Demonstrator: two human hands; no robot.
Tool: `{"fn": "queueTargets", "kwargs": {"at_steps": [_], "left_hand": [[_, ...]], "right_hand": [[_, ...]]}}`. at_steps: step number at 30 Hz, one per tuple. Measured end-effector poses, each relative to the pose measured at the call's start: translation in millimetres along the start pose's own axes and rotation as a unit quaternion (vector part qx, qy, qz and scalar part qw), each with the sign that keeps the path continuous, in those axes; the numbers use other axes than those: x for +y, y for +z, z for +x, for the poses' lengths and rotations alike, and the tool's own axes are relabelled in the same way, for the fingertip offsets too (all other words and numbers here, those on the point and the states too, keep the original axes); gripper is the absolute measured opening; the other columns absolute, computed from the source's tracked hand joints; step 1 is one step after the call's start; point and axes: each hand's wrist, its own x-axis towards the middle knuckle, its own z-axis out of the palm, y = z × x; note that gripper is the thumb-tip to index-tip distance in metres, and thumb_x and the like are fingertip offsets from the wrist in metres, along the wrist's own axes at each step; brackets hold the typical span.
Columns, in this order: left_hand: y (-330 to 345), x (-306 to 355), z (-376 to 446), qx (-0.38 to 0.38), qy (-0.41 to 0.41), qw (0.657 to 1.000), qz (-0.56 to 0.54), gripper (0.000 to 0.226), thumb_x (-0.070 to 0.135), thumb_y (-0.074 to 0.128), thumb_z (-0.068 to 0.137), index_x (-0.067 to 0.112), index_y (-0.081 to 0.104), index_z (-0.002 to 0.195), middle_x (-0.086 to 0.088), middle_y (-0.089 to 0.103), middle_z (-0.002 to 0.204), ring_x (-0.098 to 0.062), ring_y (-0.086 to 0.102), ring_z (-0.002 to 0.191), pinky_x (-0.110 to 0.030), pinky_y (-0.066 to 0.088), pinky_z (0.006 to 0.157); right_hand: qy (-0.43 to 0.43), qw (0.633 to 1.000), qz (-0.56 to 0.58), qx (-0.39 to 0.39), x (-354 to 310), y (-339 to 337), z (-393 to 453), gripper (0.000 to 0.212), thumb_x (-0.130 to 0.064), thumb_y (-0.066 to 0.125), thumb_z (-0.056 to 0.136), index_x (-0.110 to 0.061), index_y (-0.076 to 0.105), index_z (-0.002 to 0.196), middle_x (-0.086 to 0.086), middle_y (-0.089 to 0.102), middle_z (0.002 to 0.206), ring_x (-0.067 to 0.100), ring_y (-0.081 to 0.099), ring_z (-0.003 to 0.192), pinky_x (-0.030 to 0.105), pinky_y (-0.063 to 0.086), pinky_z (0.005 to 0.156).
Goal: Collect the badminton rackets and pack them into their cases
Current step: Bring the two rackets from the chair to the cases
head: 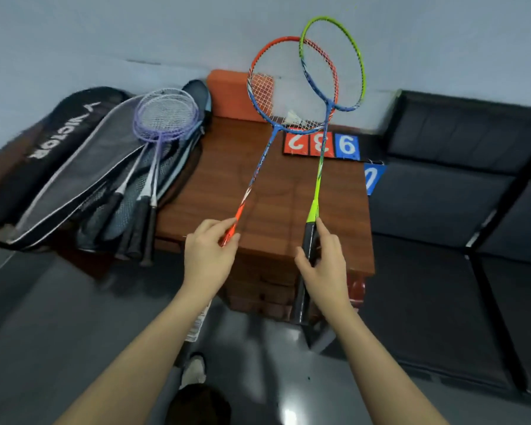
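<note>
Left hand [210,250] pinching the orange racket [292,87] low on the shaft, right hand [322,265] wrapped round the green racket [331,62] grip. Open racket bag [74,167] way left of the fingers. Better to stack heads first, then slide in handle-last.

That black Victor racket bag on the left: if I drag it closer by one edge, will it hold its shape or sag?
Probably sags: the Victor racket bag looks like soft fabric, lying unzipped with its flap folded open. It likely isn't heavy, but the purple rackets lie loosely on top, handles poking past the edge, so they may slide off. It also overhangs the wooden table, so it could tip.
</note>
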Motion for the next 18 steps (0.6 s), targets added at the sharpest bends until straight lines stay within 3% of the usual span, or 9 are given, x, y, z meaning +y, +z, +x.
{"fn": "queueTargets", "kwargs": {"at_steps": [4,11,18], "left_hand": [[-45.8,-51.0,47.7,0.036,-0.034,0.999,-0.006,0.03,0.012,0.069,0.077,0.019,0.069,0.106,0.004,0.063,0.091,-0.021,0.061,0.081,-0.045,0.048,0.083],[-123.9,-140.4,133.7,0.033,-0.061,0.997,0.019,0.03,0.014,0.067,0.08,0.018,0.067,0.109,0.0,0.065,0.098,-0.022,0.061,0.087,-0.037,0.048,0.084],[-139.7,-201.4,189.2,0.005,-0.116,0.992,0.044,0.034,0.015,0.061,0.085,0.018,0.061,0.119,0.0,0.059,0.098,-0.02,0.058,0.085,-0.041,0.05,0.081]], "right_hand": [[-0.028,0.999,-0.009,-0.026,-38.2,71.9,31.2,0.066,-0.019,0.061,0.087,-0.026,0.03,0.144,-0.012,0.043,0.098,-0.007,0.046,0.086,0.019,0.037,0.07],[-0.042,0.998,0.0,-0.045,-103.8,198.7,76.2,0.066,-0.018,0.061,0.087,-0.03,0.03,0.143,-0.013,0.045,0.096,0.002,0.05,0.084,0.028,0.046,0.07],[-0.062,0.995,-0.044,-0.065,-129.0,255.2,117.0,0.063,-0.015,0.063,0.086,-0.021,0.034,0.142,-0.008,0.046,0.091,0.002,0.048,0.081,0.026,0.043,0.064]]}}
